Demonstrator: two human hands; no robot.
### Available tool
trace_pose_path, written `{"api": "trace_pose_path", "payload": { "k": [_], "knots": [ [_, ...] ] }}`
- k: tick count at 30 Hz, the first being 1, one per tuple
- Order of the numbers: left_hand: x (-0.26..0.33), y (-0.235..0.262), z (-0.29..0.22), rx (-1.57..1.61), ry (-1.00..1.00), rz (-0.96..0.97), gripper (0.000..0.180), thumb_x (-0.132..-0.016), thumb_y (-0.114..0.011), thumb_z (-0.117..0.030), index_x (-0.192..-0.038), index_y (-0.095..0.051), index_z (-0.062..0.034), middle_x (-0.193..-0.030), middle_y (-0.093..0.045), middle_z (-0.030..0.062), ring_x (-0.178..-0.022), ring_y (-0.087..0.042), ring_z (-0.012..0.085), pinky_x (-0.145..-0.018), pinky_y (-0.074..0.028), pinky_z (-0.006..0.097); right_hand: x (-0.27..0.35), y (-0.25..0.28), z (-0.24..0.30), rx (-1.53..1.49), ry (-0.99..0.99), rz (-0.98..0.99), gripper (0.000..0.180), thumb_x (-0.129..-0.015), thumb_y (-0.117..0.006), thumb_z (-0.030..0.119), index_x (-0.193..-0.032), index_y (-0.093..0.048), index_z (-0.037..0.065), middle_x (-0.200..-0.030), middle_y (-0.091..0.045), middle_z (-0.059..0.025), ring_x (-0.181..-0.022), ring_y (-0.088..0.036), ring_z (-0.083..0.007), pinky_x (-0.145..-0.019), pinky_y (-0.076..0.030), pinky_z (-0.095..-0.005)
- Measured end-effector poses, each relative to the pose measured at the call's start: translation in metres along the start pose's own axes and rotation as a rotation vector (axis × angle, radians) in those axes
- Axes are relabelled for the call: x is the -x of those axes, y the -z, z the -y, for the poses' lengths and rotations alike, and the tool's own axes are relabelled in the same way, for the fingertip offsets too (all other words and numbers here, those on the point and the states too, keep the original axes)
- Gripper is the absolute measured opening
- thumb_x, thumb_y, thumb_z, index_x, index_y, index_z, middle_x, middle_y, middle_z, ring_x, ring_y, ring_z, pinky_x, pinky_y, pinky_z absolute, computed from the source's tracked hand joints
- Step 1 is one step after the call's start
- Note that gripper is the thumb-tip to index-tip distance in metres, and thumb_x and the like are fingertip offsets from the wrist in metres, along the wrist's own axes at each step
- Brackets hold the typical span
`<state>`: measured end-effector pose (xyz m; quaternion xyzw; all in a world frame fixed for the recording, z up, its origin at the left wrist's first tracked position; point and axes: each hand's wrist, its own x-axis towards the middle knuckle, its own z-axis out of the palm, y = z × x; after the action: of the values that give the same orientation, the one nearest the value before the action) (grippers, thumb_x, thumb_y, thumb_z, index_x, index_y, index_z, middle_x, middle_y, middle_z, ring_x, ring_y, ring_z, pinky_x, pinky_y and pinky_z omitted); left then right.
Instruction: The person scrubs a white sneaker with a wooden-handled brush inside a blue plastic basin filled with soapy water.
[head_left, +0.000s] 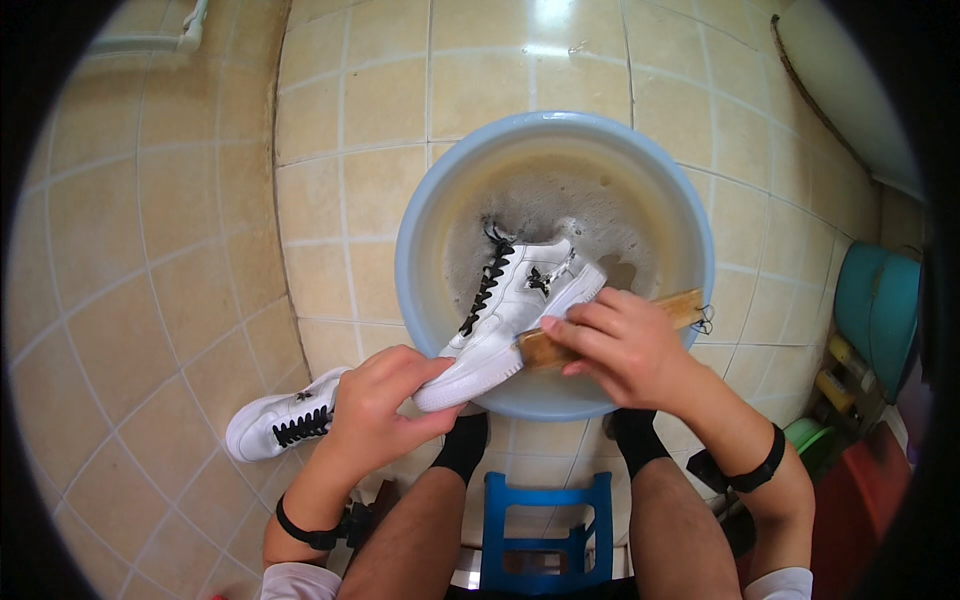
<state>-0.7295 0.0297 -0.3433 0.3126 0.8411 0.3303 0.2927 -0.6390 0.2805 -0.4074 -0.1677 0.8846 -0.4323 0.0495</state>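
Note:
A white sneaker (510,300) with black laces is tilted over a blue-grey basin (408,235), its heel end above murky, foamy water (540,190). My left hand (385,405) grips the toe end, with the thumb under the sole edge. In my right hand (630,345) is a wooden-handled brush (683,308) with a small loop at its far end. The brush's near end lies against the sneaker's sole edge; its bristles are hidden from view. White suds cling to the side near the heel.
Another white sneaker (265,430) with black laces lies on the tiled floor (350,200) at left, partly behind my left arm. A blue plastic stool (548,490) stands between my legs. Teal (870,295) and red basins (870,480) are at the right. A tiled wall rises at left.

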Motion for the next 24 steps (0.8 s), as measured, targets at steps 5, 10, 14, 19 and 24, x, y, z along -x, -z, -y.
{"api": "trace_pose_path", "payload": {
  "k": [5, 10, 14, 19, 24],
  "knots": [
    [-0.003, 0.0, -0.004, -0.017, -0.045, 0.015, 0.036, -0.056, -0.076, -0.004, -0.091, -0.067, -0.0028, -0.075, -0.061, 0.0085, -0.063, -0.057, 0.0192, -0.056, -0.046, 0.027, -0.009, -0.009, 0.022, -0.186, -0.014, 0.004, 0.049, -0.071, -0.07, 0.019, -0.117, -0.057, 0.006, -0.091, -0.057, -0.0085, -0.071, -0.053, -0.025, -0.061, -0.045, -0.0346],
    [-0.002, 0.002, -0.002, -0.077, -0.063, 0.028, 0.038, -0.056, -0.076, -0.004, -0.093, -0.067, -0.0026, -0.076, -0.06, 0.0084, -0.064, -0.058, 0.0195, -0.056, -0.047, 0.027, 0.005, -0.004, -0.004, -0.148, -0.076, 0.002, 0.048, -0.071, -0.069, 0.018, -0.115, -0.057, 0.004, -0.09, -0.057, -0.01, -0.069, -0.053, -0.0268, -0.061, -0.045, -0.0346],
    [-0.004, 0.002, -0.007, -0.06, -0.039, 0.012, 0.039, -0.056, -0.076, -0.004, -0.093, -0.067, -0.0025, -0.076, -0.06, 0.0085, -0.065, -0.059, 0.02, -0.057, -0.047, 0.027, 0.001, -0.01, 0.008, -0.166, -0.065, -0.05, 0.045, -0.074, -0.066, 0.022, -0.116, -0.057, 0.008, -0.085, -0.054, -0.0064, -0.072, -0.053, -0.0237, -0.061, -0.044, -0.0326],
    [-0.005, 0.005, -0.011, -0.17, -0.097, 0.071, 0.043, -0.058, -0.073, -0.006, -0.101, -0.065, -0.0059, -0.082, -0.061, 0.006, -0.071, -0.059, 0.0213, -0.056, -0.048, 0.03, -0.017, -0.012, 0.042, -0.22, 0.006, 0.017, 0.05, -0.068, -0.07, 0.022, -0.114, -0.058, 0.007, -0.086, -0.055, -0.0057, -0.07, -0.051, -0.0213, -0.061, -0.044, -0.0315],
    [-0.005, 0.015, -0.007, -0.213, -0.147, 0.095, 0.045, -0.059, -0.071, -0.003, -0.104, -0.064, -0.0054, -0.084, -0.06, 0.0068, -0.073, -0.059, 0.0214, -0.056, -0.049, 0.031, 0.005, -0.014, 0.014, -0.146, -0.056, -0.045, 0.048, -0.069, -0.069, 0.021, -0.114, -0.058, 0.007, -0.085, -0.056, -0.0076, -0.072, -0.053, -0.0239, -0.061, -0.044, -0.0326]
  ]
}}
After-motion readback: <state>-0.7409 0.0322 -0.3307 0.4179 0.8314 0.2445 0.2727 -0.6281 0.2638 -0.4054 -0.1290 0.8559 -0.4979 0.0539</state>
